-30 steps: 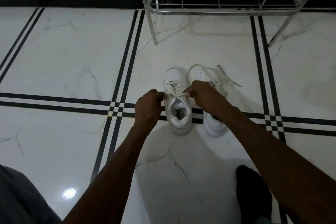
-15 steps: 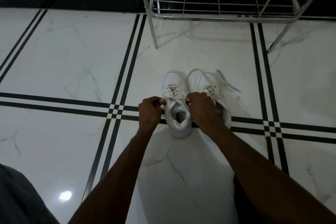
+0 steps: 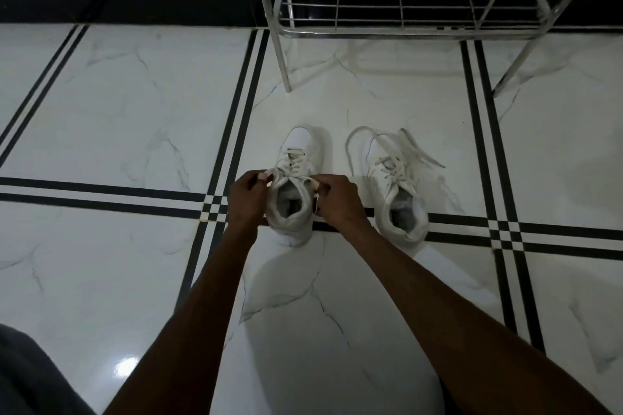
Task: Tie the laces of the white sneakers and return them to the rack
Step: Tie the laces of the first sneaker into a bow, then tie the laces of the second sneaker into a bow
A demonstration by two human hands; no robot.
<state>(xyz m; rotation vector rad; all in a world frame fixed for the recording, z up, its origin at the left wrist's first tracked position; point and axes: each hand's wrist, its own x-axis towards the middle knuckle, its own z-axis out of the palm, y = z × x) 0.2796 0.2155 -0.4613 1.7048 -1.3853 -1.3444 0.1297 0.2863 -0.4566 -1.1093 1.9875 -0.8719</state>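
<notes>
Two white sneakers stand side by side on the tiled floor, toes pointing away from me. The left sneaker sits between my hands. My left hand pinches one lace end at the collar's left side. My right hand pinches the other lace end at the collar's right side. The right sneaker stands apart to the right, its laces loose and spread over the floor. The metal wire shoe rack stands beyond the shoes against the wall, its lowest shelf bare.
The floor is glossy white marble tile with black double stripes. A black skirting runs along the wall. The rack's legs stand just beyond the shoes. Dark cloth shows at the bottom left corner.
The view has tilted so the shoes sit lower relative to the rack. My right hand has moved left off the right sneaker, which now shows whole. Both hands have slid back to the left sneaker's collar.
</notes>
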